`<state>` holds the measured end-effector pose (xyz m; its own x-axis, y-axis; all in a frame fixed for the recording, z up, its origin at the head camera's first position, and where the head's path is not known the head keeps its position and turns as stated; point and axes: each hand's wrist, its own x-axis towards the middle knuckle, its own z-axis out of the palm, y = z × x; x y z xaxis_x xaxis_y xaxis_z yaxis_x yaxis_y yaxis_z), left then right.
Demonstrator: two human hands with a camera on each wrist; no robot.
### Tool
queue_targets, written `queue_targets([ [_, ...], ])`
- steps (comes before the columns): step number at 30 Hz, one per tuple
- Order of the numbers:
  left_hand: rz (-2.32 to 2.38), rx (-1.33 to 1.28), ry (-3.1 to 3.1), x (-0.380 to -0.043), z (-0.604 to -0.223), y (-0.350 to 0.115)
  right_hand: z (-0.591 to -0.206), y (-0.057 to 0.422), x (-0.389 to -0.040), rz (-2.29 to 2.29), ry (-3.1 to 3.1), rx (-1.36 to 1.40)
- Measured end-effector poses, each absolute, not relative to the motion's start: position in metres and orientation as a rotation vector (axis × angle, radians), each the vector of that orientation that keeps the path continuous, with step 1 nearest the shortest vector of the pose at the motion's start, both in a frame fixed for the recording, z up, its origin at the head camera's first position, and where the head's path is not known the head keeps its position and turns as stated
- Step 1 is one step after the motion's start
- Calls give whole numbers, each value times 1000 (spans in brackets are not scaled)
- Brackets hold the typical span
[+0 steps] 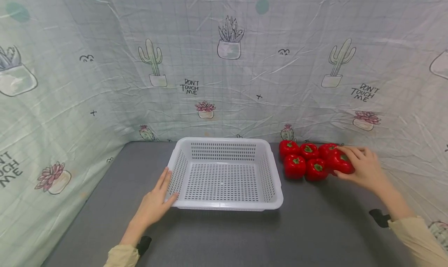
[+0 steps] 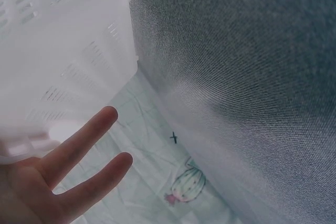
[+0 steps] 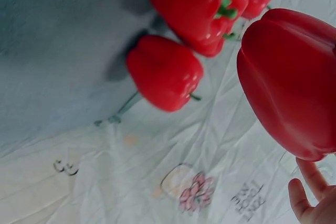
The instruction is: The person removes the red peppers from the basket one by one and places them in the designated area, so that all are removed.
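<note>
A white perforated plastic basket point(image 1: 227, 205) sits on the grey table with no contents. My left hand point(image 1: 152, 205) rests against its left side, thumb on the near left rim and fingers straight along the outside. In the left wrist view, two extended fingers of this hand point(image 2: 79, 171) show beside the basket wall point(image 2: 73, 45). My right hand point(image 1: 367, 170) holds a glossy red bell pepper point(image 1: 338, 162) between thumb and fingers, at the right end of the pepper group. This pepper point(image 3: 294, 85) looks raised in the right wrist view, with two fingertips below it.
Several more red bell peppers point(image 1: 294, 166) with green stems stand close together right of the basket, near the back edge of the grey table point(image 1: 217, 239). A patterned cloth point(image 1: 245, 80) hangs behind and along both sides.
</note>
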<state>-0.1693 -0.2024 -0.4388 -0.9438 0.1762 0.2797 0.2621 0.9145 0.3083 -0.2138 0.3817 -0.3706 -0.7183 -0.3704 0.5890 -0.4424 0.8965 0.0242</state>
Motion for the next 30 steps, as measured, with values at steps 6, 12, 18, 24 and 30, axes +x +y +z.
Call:
queue_targets([
  [6, -508, -330, -2833, -170, -437, -202, -372, 399, -213, 152, -2551, 484],
  [12, -519, -332, -2826, -169, -437, -202, -375, 416, -213, 120, -2633, 403],
  [18, -520, -326, -2828, -168, -436, -202, -380, 429, -217, 79, -2677, 399],
  [24, -520, -320, -2834, -168, -437, -202, -391, 436, -221, 1, -2688, 462],
  [30, -517, -321, -2824, -167, -437, -201, -407, 438, -228, -10, -2680, 511],
])
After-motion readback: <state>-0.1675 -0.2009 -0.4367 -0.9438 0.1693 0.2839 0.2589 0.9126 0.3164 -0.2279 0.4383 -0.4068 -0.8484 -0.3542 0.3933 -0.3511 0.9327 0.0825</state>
